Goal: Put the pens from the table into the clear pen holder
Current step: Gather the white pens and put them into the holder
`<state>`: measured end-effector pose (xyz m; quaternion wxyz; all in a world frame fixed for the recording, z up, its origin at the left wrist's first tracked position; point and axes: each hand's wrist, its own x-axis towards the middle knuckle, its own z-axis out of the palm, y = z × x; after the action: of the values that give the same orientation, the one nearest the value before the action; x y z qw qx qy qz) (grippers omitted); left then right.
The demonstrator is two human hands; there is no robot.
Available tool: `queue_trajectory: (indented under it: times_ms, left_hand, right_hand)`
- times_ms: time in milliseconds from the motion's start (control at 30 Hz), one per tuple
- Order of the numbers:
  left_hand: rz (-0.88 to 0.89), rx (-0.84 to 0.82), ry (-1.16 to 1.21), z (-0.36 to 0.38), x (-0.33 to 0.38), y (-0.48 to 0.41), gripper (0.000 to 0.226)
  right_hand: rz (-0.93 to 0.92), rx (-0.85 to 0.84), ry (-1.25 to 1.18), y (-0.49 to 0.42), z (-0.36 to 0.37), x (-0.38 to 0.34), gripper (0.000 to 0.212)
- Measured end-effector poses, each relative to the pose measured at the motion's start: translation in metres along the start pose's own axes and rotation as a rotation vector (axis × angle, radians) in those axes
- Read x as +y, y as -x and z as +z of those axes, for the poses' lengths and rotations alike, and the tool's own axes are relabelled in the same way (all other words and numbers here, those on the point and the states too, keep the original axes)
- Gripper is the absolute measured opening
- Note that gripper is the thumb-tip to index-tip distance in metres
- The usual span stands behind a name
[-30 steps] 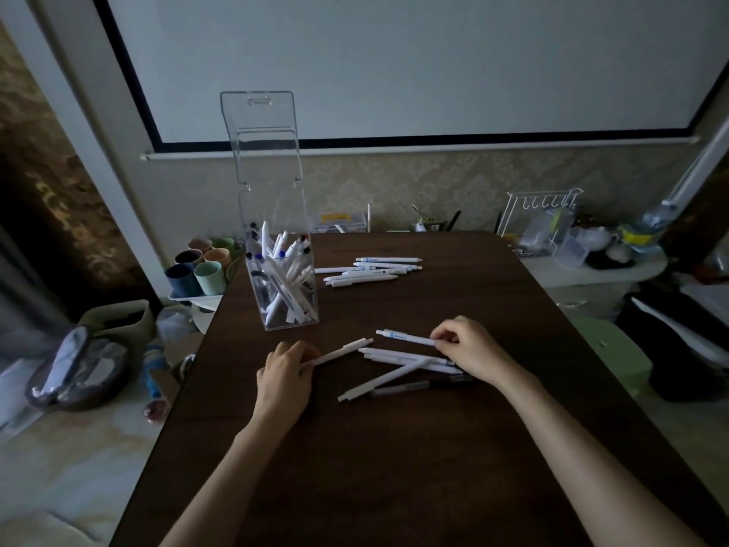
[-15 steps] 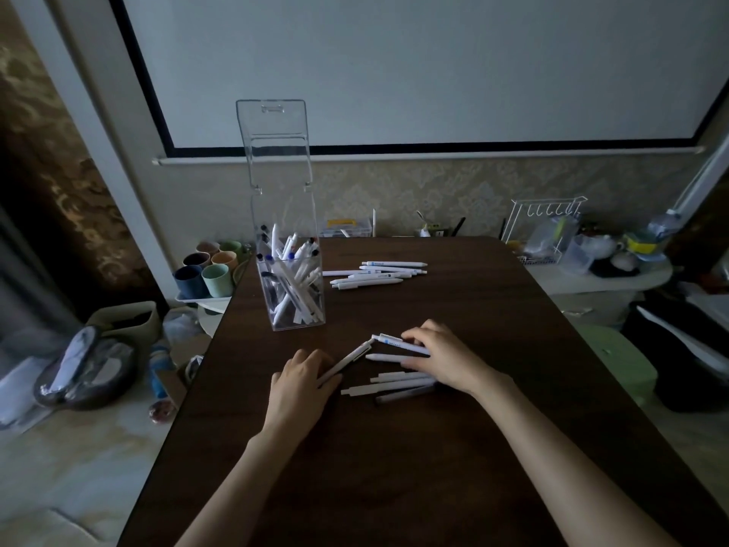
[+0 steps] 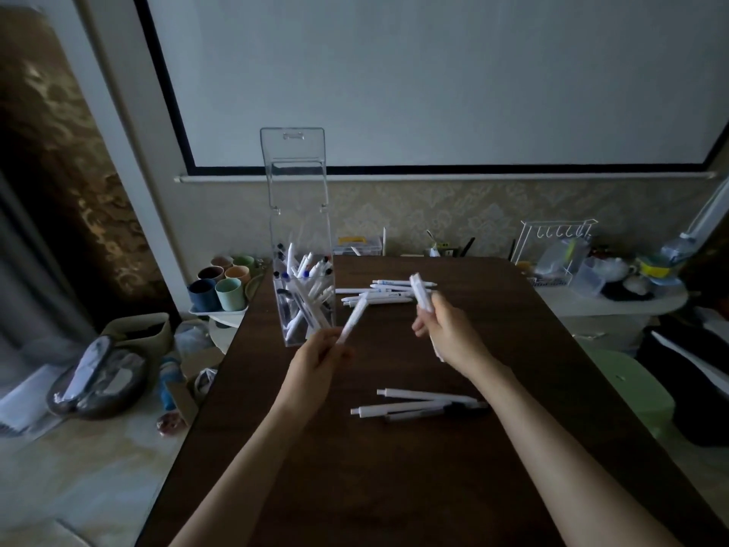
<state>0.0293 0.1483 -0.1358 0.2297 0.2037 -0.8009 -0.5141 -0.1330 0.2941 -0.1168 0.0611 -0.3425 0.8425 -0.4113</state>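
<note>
While left hand [image 3: 315, 359] grips one pen [image 3: 354, 317] and right hand [image 3: 447, 335] clasps pens [image 3: 420, 292]: drop tip-down into holder [image 3: 303, 294], avoiding rim.

A dark brown wooden table [image 3: 394, 487] runs away from the viewer toward the far wall. Near its far left corner stands a tall clear pen holder [image 3: 303, 294], upright, with many white pens leaning inside it. Just to the right of the holder, toward the far end, a cluster of white pens [image 3: 378, 294] lies flat on the wood. Nearer the viewer, well apart from that cluster, three pens [image 3: 418, 406] lie side by side, two white and one darker
</note>
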Motion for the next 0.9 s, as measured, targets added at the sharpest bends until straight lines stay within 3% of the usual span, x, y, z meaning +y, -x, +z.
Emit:
queue_trajectory:
  times_ms: [100, 233, 400, 467, 567, 767, 833, 900]
  left_hand:
    - [0.089, 0.107, 0.121, -0.022, 0.024, -0.016, 0.009]
    - [0.220, 0.409, 0.113, -0.060, 0.053, -0.052, 0.013]
    - [0.179, 0.561, 0.122, -0.081, 0.063, -0.090, 0.013]
    - [0.115, 0.556, -0.095, -0.080, 0.055, -0.101, 0.014]
    - [0.012, 0.427, -0.369, -0.076, 0.034, -0.107, 0.013]
    - [0.077, 0.388, -0.406, -0.069, 0.018, -0.097, 0.038]
    - [0.109, 0.402, -0.378, -0.071, 0.015, -0.094, 0.037]
    - [0.148, 0.390, -0.370, -0.072, 0.011, -0.091, 0.034]
  right_hand:
    - [-0.136, 0.114, -0.234, -0.015, -0.001, -0.044, 0.019]
    - [-0.301, 0.243, -0.393, -0.048, 0.007, -0.103, 0.021]
    - [-0.219, 0.350, -0.613, -0.080, 0.037, -0.137, 0.014]
    - [-0.152, 0.366, -0.483, -0.086, 0.051, -0.134, 0.015]
    - [-0.045, 0.208, -0.336, -0.087, 0.071, -0.123, 0.017]
    - [-0.142, 0.101, -0.267, -0.078, 0.078, -0.119, 0.016]
    - [-0.176, 0.161, -0.326, -0.078, 0.073, -0.116, 0.037]
    - [-0.293, 0.255, -0.298, -0.074, 0.070, -0.113, 0.032]
